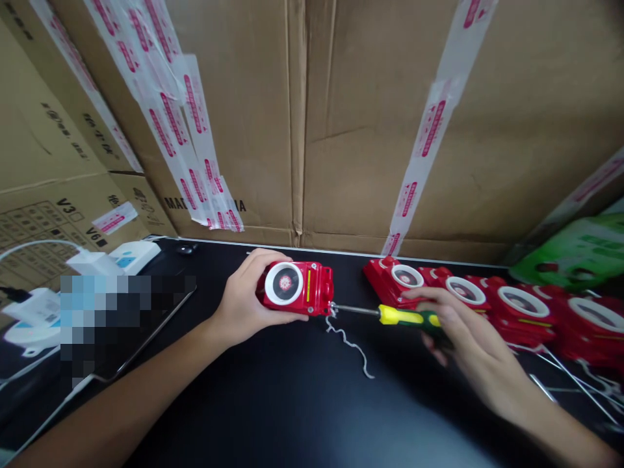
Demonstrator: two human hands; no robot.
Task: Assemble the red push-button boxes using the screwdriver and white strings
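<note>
My left hand (248, 296) is wrapped round a red box-shaped device (312, 286) with a white ring around a dark round face. In my right hand (468, 344) is a screwdriver (402, 316) with a yellow and green handle. Its metal shaft points left, and the tip meets the device's right end near a lower corner, by a small metal fitting. From that spot a thin whitish cord (351, 344) trails down onto the black table (292, 403). Part of the screwdriver's handle is hidden behind my right fingers.
Several similar red devices (524, 309) stand in a row at the right, with loose cords and metal rods nearby. A green and white bag (570, 250) lies behind them. White power strips (134, 257) and a dark tablet-like slab (146, 331) are at the left. Large cardboard boxes (370, 162) wall off the back.
</note>
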